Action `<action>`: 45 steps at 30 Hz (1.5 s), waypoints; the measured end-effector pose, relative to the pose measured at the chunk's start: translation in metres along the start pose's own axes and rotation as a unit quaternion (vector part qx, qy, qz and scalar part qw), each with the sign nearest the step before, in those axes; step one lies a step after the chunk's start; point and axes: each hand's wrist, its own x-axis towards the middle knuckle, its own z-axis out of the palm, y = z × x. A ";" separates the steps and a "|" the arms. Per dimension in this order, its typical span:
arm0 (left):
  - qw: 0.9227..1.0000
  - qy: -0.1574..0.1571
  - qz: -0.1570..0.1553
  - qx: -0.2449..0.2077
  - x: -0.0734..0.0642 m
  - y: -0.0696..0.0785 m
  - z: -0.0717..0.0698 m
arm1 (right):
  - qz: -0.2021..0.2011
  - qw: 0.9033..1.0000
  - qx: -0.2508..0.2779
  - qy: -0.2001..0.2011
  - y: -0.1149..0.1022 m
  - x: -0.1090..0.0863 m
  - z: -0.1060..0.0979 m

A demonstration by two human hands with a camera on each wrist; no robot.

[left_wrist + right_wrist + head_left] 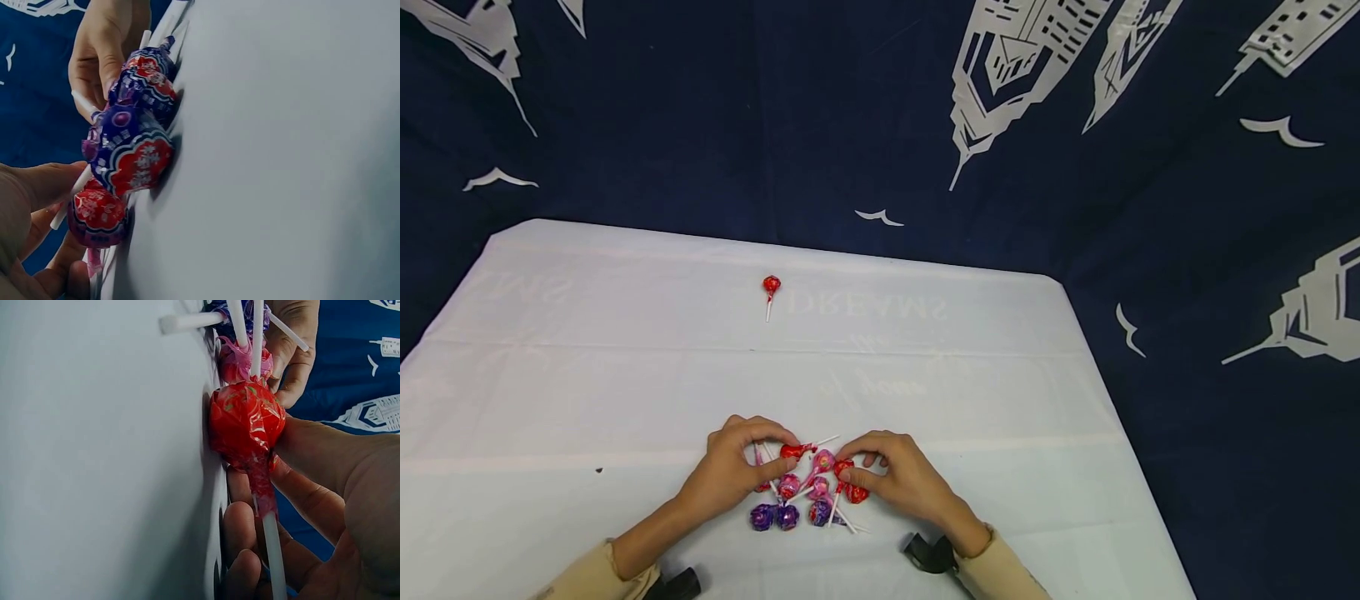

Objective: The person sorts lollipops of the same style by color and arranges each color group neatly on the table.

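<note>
A small cluster of wrapped lollipops lies on the white cloth near the front. My left hand [726, 468] pinches a red lollipop [792, 451] between thumb and forefinger at the cluster's far side, its stick pointing right. Opposite it, my right hand [912, 477] holds another red lollipop [843, 468] by its head, stick toward me. Just below that thumb sits one more red lollipop [856, 493], large in the right wrist view [247, 422]. Pink lollipops [788, 486] lie between the hands. Purple lollipops [762, 517] form the near row, close up in the left wrist view [134, 150].
A single red lollipop [771, 284] lies apart near the far edge of the white-covered table [625, 392]. A tiny dark speck [598, 470] is left of the hands. Dark blue cloth [850, 125] with white building prints lies beyond the table.
</note>
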 end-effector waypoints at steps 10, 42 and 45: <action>1.000 0.002 0.009 0.020 0.000 -0.001 0.002 | 0.004 1.000 0.001 -0.004 -0.001 -0.001 -0.002; 0.999 0.017 0.028 0.015 -0.001 -0.005 0.002 | -0.007 1.000 0.019 -0.008 0.002 0.001 0.001; 0.999 0.016 0.030 0.014 -0.001 -0.006 0.002 | -0.005 1.000 0.023 -0.008 0.001 0.001 0.000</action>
